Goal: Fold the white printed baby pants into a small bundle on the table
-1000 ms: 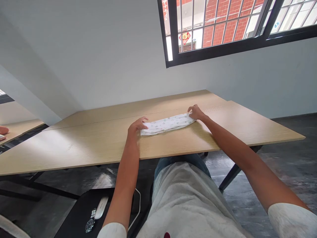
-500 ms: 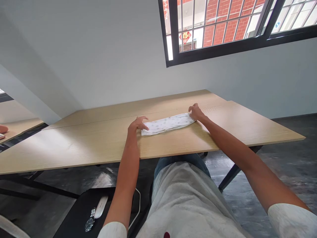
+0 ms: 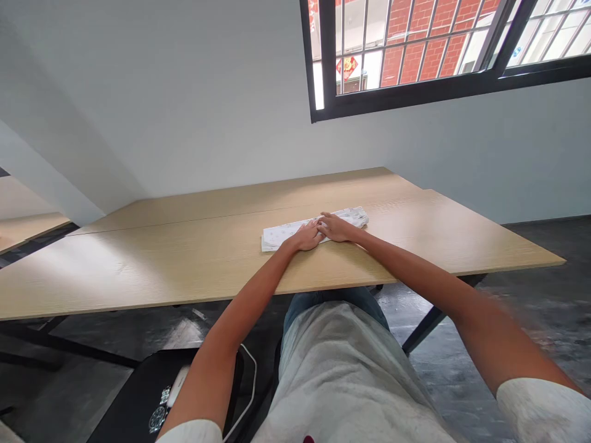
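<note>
A white patterned cloth (image 3: 281,235), folded into a long narrow strip, lies flat on the light wooden table (image 3: 184,264). Near the strip's middle, my left hand (image 3: 308,235) rests palm down on it with the fingers spread. My right hand (image 3: 336,227) lies flat just to the right, its fingertips meeting those of my left hand. The cloth's two ends stick out on either side of my hands, and its middle is partly hidden under them.
Below the table's front edge at the left is a black seat (image 3: 133,400) with a metal wristwatch (image 3: 158,418) and a white object (image 3: 178,384). A white cable hangs beside it. Behind the table stands a wall with a barred window.
Both my hands have moved inward from the cloth's ends to its middle and now lie flat on it. The cloth has stayed nearly where it was.
</note>
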`<action>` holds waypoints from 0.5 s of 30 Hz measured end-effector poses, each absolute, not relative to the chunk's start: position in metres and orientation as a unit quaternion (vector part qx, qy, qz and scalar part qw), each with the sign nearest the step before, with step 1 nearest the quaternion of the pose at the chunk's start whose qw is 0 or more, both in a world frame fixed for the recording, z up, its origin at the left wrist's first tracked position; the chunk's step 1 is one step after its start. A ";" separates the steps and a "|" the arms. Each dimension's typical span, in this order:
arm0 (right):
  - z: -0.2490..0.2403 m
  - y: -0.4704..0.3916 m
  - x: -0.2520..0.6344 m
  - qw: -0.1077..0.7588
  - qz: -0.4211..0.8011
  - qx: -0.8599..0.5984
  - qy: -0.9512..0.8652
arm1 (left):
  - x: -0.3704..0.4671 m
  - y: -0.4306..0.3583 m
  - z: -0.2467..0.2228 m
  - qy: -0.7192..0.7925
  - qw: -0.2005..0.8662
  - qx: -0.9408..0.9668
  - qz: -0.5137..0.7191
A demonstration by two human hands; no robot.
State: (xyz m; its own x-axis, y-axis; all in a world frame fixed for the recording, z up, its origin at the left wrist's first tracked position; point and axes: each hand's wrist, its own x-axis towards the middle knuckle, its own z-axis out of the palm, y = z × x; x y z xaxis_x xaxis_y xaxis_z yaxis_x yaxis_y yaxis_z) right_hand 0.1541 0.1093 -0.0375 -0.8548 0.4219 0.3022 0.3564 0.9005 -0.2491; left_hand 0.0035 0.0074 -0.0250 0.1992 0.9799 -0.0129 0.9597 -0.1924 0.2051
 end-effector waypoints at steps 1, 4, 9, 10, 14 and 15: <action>-0.039 0.109 0.154 0.147 0.094 -0.199 -0.964 | 0.005 0.006 -0.026 0.644 0.087 0.759 0.047; -0.039 0.112 0.158 0.071 0.090 -0.228 -0.967 | 0.002 0.004 -0.026 0.669 0.095 0.737 0.019; -0.029 0.116 0.170 0.002 0.074 -0.300 -0.951 | -0.010 0.007 -0.025 0.707 0.124 0.695 0.026; -0.026 0.117 0.172 -0.005 0.070 -0.317 -0.946 | -0.013 0.007 -0.025 0.718 0.123 0.685 0.026; -0.021 0.120 0.179 -0.023 0.058 -0.363 -0.930 | -0.026 0.003 -0.022 0.761 0.103 0.641 0.013; -0.020 0.120 0.180 -0.025 0.053 -0.369 -0.927 | -0.028 0.002 -0.021 0.769 0.100 0.632 0.010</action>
